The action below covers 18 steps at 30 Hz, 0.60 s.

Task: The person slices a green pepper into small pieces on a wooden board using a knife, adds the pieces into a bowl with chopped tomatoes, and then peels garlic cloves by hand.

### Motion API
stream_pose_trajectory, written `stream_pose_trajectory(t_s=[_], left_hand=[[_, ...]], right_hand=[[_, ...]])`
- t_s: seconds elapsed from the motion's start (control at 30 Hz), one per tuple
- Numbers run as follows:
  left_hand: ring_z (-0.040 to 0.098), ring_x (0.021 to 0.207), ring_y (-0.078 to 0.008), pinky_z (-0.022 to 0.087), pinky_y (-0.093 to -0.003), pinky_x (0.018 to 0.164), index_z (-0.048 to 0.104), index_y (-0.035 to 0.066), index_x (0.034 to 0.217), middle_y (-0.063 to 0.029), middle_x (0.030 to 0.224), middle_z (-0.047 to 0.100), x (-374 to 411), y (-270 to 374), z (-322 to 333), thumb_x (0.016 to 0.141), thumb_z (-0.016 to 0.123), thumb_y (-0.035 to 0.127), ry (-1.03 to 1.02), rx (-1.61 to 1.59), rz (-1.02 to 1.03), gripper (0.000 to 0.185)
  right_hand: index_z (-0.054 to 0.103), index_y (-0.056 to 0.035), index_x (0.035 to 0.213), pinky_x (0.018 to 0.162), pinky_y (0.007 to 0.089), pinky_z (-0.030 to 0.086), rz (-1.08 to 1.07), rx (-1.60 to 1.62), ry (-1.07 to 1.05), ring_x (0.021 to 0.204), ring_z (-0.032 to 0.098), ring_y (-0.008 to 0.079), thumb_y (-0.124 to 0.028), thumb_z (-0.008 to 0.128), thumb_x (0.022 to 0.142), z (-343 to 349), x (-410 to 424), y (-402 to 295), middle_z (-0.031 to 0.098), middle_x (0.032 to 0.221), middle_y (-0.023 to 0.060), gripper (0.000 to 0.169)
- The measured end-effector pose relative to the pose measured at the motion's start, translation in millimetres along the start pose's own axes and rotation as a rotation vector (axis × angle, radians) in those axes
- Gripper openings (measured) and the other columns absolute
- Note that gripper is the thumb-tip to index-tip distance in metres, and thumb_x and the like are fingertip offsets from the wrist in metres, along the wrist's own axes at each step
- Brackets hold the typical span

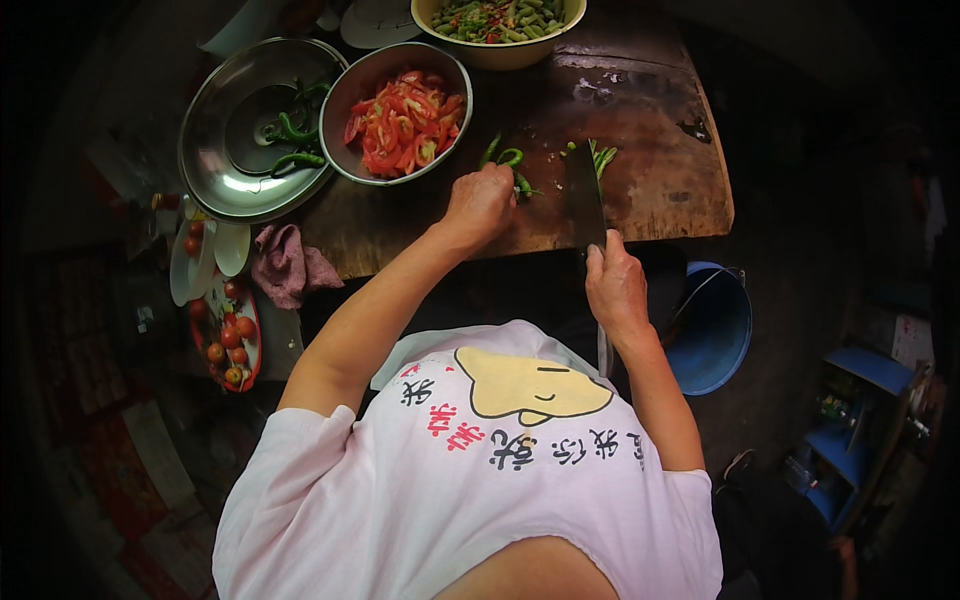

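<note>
My left hand (484, 201) grips several green chili peppers (511, 157) near the front of a worn wooden board (652, 199); their ends poke out past the fingers. In my right hand (619, 281) is the handle of a cleaver (584, 187), its broad dark blade over the board. Cut green pepper pieces (602, 156) lie just right of the blade, and small bits show at its left. A metal bowl of sliced tomatoes (405, 120) stands left of the peppers. Whole green chilies (296, 133) rest in a wide steel basin (217, 161) beyond that bowl.
At the far edge sits a yellow basin (499, 56) of cut green beans. A pink cloth (289, 266) hangs at the left front. Below it, whole tomatoes (231, 337) fill a red-rimmed tray. A blue bucket (712, 337) is on the right, near a blue shelf (836, 442) and a person's foot (739, 465).
</note>
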<state>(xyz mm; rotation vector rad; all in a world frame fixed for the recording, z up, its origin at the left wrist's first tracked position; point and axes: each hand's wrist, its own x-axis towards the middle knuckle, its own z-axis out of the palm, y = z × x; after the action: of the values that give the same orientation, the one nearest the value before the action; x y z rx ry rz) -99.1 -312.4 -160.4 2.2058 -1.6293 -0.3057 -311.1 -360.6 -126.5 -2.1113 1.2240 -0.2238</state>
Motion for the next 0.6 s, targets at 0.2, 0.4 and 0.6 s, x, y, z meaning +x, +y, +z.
stream_pose_trajectory(t_s=[0.2, 0.4, 0.6], left_hand=[[0.058, 0.078, -0.0343, 0.046, -0.0429, 0.068, 0.054, 0.005, 0.083, -0.0139, 0.083, 0.058, 17.2, 10.1, -7.3, 0.077, 0.059, 0.012, 0.148, -0.124, -0.024, 0.011], [0.058, 0.078, -0.0354, 0.047, -0.0438, 0.068, 0.058, 0.005, 0.083, -0.0135, 0.082, 0.059, 61.0, 36.9, 18.8, 0.078, 0.059, 0.014, 0.119, -0.063, 0.046, 0.011], [0.06, 0.079, -0.034, 0.048, -0.0428, 0.066, 0.064, 0.006, 0.089, -0.0109, 0.087, 0.06, 48.8, 21.4, 9.5, 0.081, 0.058, 0.013, 0.12, -0.049, 0.095, 0.012]], right_hand=[[0.047, -0.0014, 0.095, 0.065, 0.0505, 0.046, 0.035, -0.005, 0.114, 0.074, 0.059, 0.0441, -0.017, 0.049, 0.089, -13.8, 11.5, 10.2, 0.061, 0.075, 0.0256, 0.018], [0.047, -0.0009, 0.095, 0.064, 0.0498, 0.046, 0.019, 0.032, 0.172, 0.074, 0.059, 0.044, -0.017, 0.049, 0.089, -24.9, 9.0, 4.5, 0.06, 0.075, 0.0255, 0.018], [0.046, -0.0012, 0.096, 0.063, 0.0492, 0.046, 0.003, 0.081, 0.128, 0.073, 0.059, 0.0434, -0.016, 0.049, 0.089, -22.8, 0.4, 8.6, 0.061, 0.073, 0.0243, 0.017]])
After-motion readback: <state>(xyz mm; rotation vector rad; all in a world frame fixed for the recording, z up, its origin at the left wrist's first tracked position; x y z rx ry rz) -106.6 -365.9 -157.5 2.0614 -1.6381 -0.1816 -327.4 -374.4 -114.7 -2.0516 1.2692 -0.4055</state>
